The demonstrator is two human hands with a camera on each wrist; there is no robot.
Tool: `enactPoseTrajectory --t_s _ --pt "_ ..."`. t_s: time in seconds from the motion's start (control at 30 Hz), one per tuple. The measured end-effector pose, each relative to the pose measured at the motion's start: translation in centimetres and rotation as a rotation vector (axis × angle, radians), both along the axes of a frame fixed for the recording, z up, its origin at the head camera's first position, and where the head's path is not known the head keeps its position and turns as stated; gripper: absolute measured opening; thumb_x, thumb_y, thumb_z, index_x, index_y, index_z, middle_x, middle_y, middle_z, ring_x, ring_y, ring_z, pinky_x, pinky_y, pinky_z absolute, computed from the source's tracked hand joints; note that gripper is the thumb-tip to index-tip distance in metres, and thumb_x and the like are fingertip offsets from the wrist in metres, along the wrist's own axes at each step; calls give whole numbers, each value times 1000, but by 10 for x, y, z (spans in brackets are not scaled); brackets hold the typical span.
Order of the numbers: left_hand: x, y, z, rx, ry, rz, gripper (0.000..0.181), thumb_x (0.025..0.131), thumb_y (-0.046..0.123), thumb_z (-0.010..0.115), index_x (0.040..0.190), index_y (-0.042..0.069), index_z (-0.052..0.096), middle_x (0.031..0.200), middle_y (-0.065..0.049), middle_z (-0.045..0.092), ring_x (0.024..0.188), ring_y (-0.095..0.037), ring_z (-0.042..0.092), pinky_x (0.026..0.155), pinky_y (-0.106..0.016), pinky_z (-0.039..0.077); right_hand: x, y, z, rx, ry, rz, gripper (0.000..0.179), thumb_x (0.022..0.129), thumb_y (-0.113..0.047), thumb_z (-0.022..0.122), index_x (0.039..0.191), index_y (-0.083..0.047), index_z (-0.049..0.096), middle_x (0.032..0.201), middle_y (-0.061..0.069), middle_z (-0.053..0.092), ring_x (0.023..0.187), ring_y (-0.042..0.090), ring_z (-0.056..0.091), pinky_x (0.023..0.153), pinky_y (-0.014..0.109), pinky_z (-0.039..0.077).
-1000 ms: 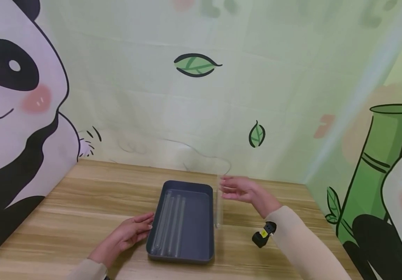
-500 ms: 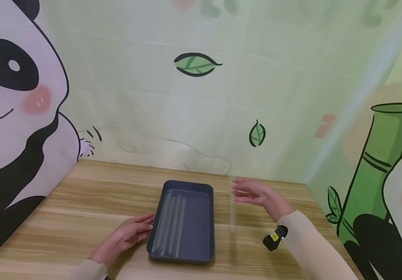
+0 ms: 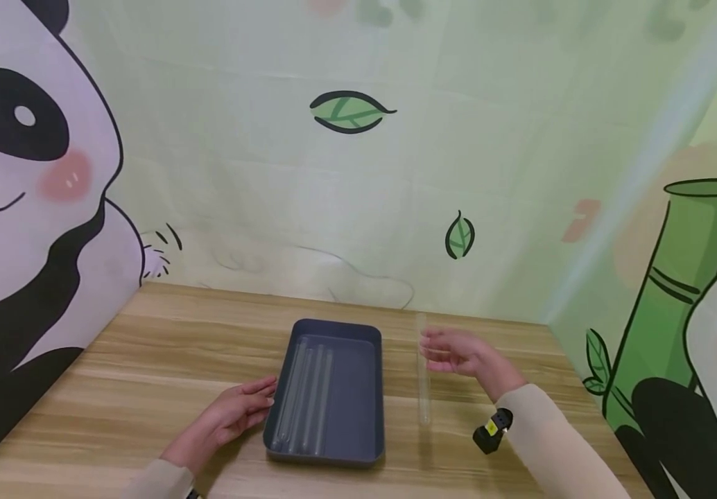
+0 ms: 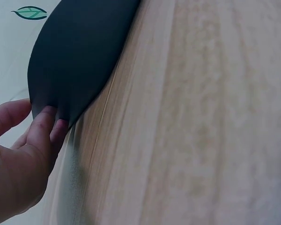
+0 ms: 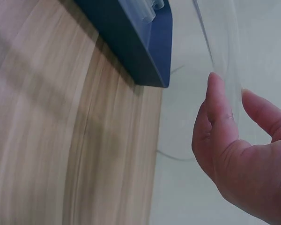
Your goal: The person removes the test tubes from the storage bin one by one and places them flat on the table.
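Right of the tray [image 3: 358,398], the right hand [image 3: 455,351] pinches a tube [image 3: 424,398], apparently for carrying, the next move likely needing steadiness; the left hand [image 3: 230,414], grip relaxed, touches the tray's left side.

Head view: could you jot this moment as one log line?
right hand: holds clear tube right of tray | left hand: touches tray's side | tray: several other tubes lying inside

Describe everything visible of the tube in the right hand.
The tube is long, slim, straight and see-through; glass or plastic, I can't tell. The right hand pinches it near its top end in the head view. It is held above the table, right of the blue-grey tray and apart from it. Its ends are too faint to judge.
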State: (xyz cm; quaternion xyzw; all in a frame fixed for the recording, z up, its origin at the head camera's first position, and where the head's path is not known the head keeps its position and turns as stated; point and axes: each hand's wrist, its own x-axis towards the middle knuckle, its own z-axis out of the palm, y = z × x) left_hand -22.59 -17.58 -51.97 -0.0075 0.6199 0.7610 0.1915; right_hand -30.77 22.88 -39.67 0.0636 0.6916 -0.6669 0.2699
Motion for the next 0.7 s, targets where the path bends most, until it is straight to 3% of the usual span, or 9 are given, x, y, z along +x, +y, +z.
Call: enactPoseTrajectory --t_s 0.7 --pt "0 -1 0 0 8 -5 69 97 -2 57 155 -12 22 162 -31 19 104 2 64 91 -19 57 -12 -5 -43 -2 20 68 52 106 -3 48 154 7 32 94 -3 64 87 8 63 74 21 62"
